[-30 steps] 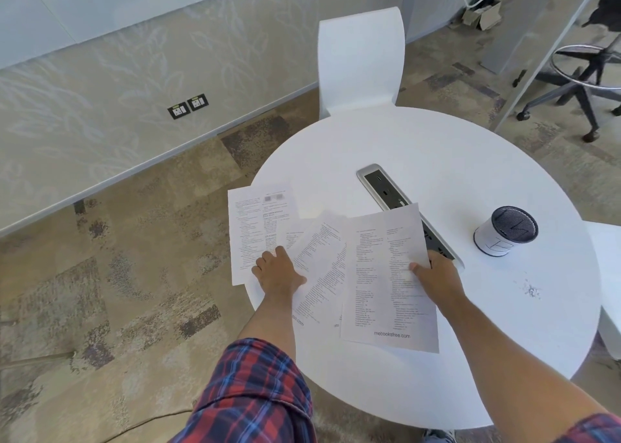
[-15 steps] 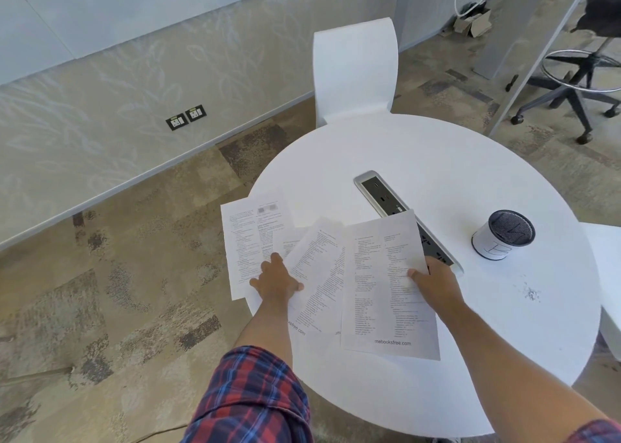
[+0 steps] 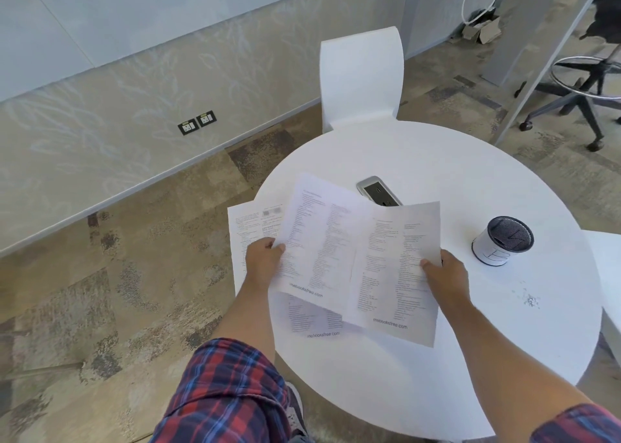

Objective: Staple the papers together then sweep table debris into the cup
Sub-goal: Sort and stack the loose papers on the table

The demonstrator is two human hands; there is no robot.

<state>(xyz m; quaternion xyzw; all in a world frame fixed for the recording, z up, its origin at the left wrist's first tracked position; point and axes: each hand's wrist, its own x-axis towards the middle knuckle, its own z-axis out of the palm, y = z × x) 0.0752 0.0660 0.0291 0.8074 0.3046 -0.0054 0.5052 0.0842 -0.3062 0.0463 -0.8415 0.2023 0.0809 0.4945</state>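
At frame centre each hand pinches one sheet above the bench (image 3: 437, 392), left hand (image 3: 263, 261) on the left sheet (image 3: 319, 241), right hand (image 3: 447, 274) on the right sheet (image 3: 400, 267), long axes diverging upward, inner edges overlapping, so squaring means swinging them together.

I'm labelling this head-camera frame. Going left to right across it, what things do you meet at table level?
Left hand → sheet it holds → sheet the right hand holds → right hand → cup → debris.
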